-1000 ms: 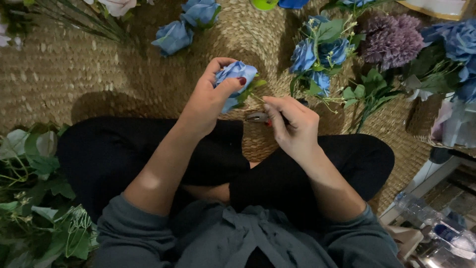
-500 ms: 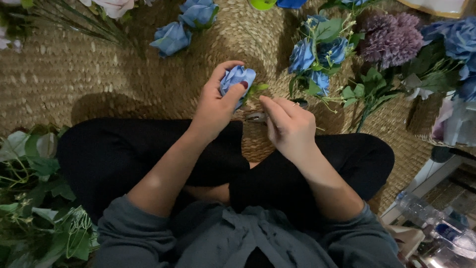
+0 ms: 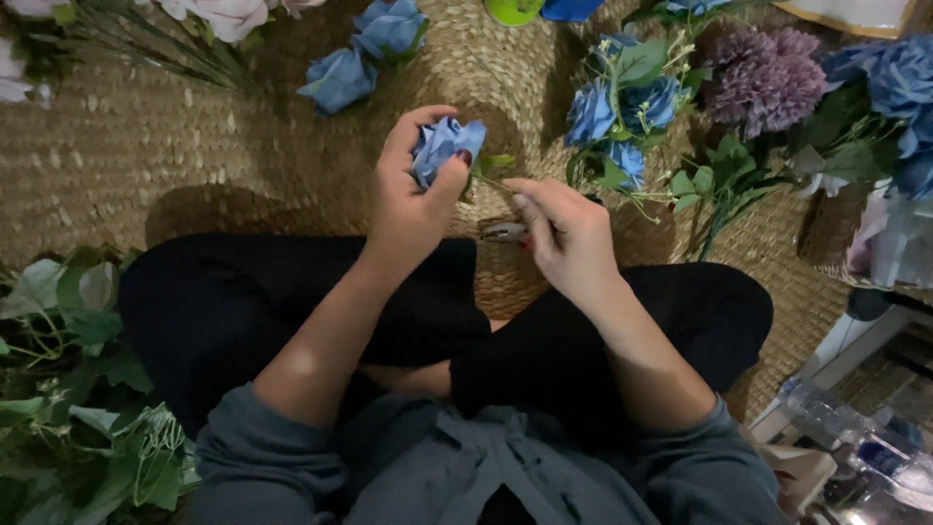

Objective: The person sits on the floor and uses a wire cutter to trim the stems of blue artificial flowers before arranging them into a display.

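My left hand (image 3: 413,190) is closed around a blue artificial rose (image 3: 445,144), holding it up over the woven mat (image 3: 146,146). Green leaves of its stem poke out to the right of the flower head. My right hand (image 3: 562,233) is just right of the rose, fingers curled around a small metal tool with a red handle (image 3: 507,231), which looks like cutters. The tool's tip shows under my fingers, below the stem. I sit cross-legged in black trousers, both hands above my knees.
Loose blue roses (image 3: 364,53) lie at the top centre. A bunch of blue flowers (image 3: 617,112) and a purple bloom (image 3: 763,78) lie to the right. Pale pink flowers (image 3: 224,15) sit top left, green foliage (image 3: 68,389) at lower left, plastic bottles (image 3: 855,437) lower right.
My left hand has lifted the blue rose slightly up and away from me. My right hand has moved closer to the stem with the tool.
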